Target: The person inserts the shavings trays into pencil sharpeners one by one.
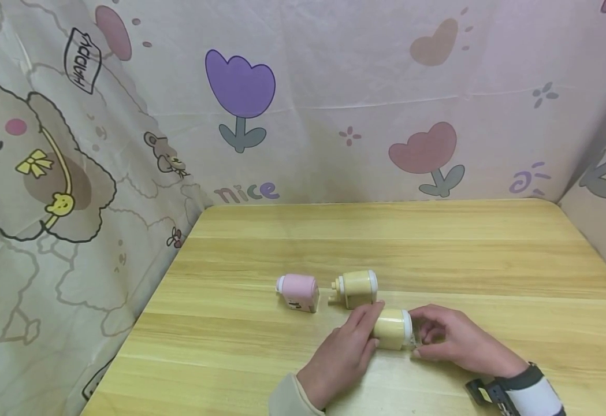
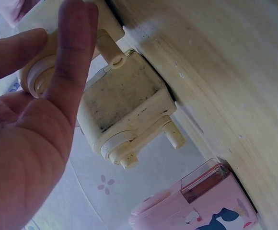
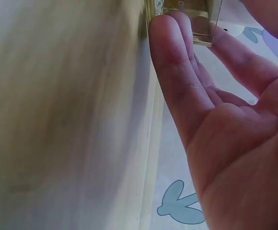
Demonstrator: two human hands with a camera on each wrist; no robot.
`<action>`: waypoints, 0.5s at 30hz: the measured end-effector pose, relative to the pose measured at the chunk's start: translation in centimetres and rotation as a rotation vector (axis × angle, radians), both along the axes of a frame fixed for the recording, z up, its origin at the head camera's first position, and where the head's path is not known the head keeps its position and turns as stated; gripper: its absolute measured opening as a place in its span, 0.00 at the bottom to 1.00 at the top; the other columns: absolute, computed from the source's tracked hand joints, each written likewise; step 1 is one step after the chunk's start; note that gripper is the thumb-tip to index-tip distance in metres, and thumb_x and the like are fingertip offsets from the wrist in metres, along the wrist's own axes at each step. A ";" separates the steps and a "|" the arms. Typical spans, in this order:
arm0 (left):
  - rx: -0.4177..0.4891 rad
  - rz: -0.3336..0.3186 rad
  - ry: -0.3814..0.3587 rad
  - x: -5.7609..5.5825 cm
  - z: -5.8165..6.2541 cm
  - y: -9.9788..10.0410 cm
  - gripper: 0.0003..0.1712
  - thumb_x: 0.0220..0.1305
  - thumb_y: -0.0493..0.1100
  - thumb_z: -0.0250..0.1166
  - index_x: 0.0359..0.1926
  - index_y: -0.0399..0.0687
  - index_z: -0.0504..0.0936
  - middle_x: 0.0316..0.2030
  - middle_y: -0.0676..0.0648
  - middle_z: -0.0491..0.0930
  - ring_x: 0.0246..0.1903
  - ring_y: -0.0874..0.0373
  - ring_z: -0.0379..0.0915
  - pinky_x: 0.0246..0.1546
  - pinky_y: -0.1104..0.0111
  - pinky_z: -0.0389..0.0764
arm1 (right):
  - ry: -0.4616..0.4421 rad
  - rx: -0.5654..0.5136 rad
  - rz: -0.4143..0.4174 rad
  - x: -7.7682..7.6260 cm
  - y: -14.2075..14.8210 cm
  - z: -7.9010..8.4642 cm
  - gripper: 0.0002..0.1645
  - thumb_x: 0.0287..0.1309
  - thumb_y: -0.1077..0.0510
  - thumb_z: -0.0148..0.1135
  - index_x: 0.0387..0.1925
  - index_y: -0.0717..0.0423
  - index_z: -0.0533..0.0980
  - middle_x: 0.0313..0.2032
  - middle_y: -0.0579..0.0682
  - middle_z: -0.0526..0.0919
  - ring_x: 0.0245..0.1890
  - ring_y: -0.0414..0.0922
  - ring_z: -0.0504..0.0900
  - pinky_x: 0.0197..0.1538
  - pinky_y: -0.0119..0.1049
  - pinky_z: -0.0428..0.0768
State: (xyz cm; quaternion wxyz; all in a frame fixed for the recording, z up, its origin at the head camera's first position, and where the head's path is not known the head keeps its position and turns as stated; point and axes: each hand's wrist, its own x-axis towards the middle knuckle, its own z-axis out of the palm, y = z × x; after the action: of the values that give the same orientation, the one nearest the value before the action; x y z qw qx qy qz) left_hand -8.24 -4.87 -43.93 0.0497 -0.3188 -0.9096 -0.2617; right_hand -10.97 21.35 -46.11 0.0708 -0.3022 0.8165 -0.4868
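Note:
A cream-yellow crank pencil sharpener [image 1: 389,330] lies on its side on the table. My left hand [image 1: 341,352] holds it at its crank end, fingers over the top and thumb along the near side. At its white end, my right hand [image 1: 456,341] pinches the clear shavings drawer [image 3: 201,28] between thumb and fingers. Just behind lies a second yellow sharpener [image 1: 361,289], its crank towards the left; the left wrist view shows smudges on that sharpener's side [image 2: 127,93]. Left of it is a pink sharpener [image 1: 301,292] with a clear window and a printed picture.
The wood-grain table [image 1: 219,352] carries all three sharpeners near its middle. A printed cloth [image 1: 323,69] hangs behind it and along both sides. A dark strap [image 1: 510,381] circles my right wrist.

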 end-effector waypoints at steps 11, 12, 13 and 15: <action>0.010 -0.005 0.017 0.0 0.0 0.0 0.36 0.70 0.44 0.54 0.74 0.54 0.51 0.62 0.52 0.65 0.42 0.62 0.74 0.42 0.71 0.76 | -0.015 0.046 -0.005 -0.1 -0.2 0.3 0.34 0.47 0.48 0.72 0.56 0.51 0.73 0.43 0.44 0.78 0.35 0.40 0.78 0.38 0.36 0.79; 0.010 -0.005 0.016 0.0 0.0 0.0 0.35 0.69 0.44 0.54 0.74 0.54 0.51 0.62 0.52 0.65 0.42 0.62 0.74 0.43 0.71 0.76 | -0.013 0.051 -0.009 0.0 -0.2 0.3 0.34 0.47 0.48 0.72 0.56 0.51 0.73 0.43 0.44 0.78 0.35 0.39 0.78 0.38 0.35 0.79; 0.010 -0.005 0.016 0.0 0.0 0.0 0.35 0.69 0.44 0.54 0.74 0.54 0.52 0.62 0.51 0.65 0.42 0.62 0.74 0.43 0.71 0.76 | -0.013 0.057 -0.012 0.0 -0.2 0.4 0.34 0.47 0.48 0.72 0.56 0.52 0.73 0.42 0.44 0.78 0.35 0.39 0.78 0.38 0.35 0.78; 0.010 -0.007 0.017 0.0 0.0 0.0 0.35 0.69 0.44 0.54 0.74 0.53 0.52 0.62 0.51 0.65 0.41 0.62 0.74 0.43 0.71 0.76 | -0.014 0.068 -0.019 0.0 -0.3 0.4 0.34 0.46 0.47 0.72 0.56 0.52 0.73 0.42 0.43 0.78 0.35 0.39 0.78 0.39 0.35 0.78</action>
State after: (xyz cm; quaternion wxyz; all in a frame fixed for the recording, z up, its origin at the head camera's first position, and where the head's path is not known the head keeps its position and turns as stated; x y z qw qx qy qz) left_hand -8.25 -4.88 -43.89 0.0580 -0.3238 -0.9068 -0.2638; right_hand -10.97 21.05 -45.70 0.0822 -0.2886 0.8349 -0.4615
